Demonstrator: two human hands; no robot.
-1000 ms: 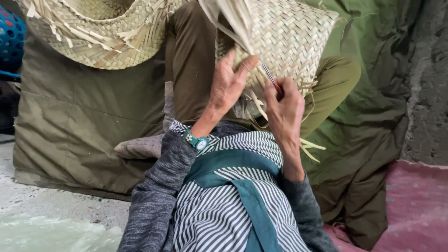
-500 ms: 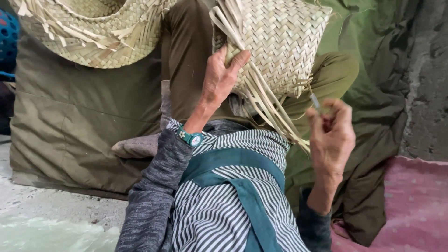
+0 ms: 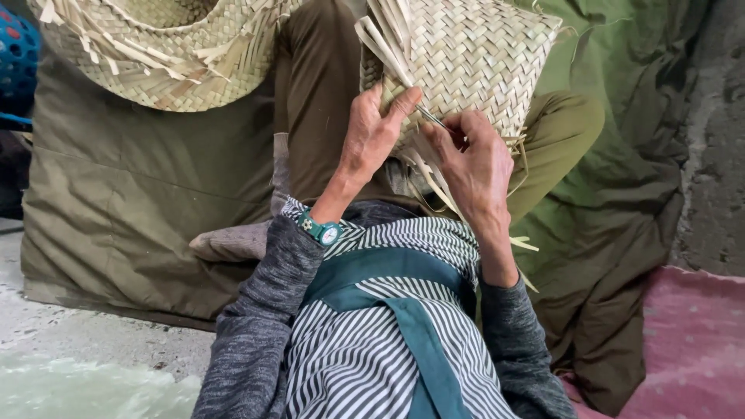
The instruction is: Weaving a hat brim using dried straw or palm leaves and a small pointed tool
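Observation:
A pale woven palm-leaf piece [image 3: 473, 58] with loose strips at its lower edge rests on my raised knees at top centre. My left hand [image 3: 372, 136] lies against its lower left edge, fingers pressing the weave and loose strips. My right hand [image 3: 473, 167] is right below the weave, pinching a thin metal needle [image 3: 431, 118] whose tip points up-left toward my left fingertips. A green wristwatch [image 3: 320, 230] sits on my left wrist.
A second woven straw piece [image 3: 167, 50] with frayed edges hangs at top left. An olive cloth [image 3: 132, 194] covers the ground behind. There is a rough grey wall [image 3: 714, 140] at right, a pink mat [image 3: 691, 341] at bottom right, and a blue plastic object [image 3: 15, 54] at far left.
My right hand, which had pulled away down to the right, has come back up-left to the weave with the needle. My left hand has stayed on the weave's edge.

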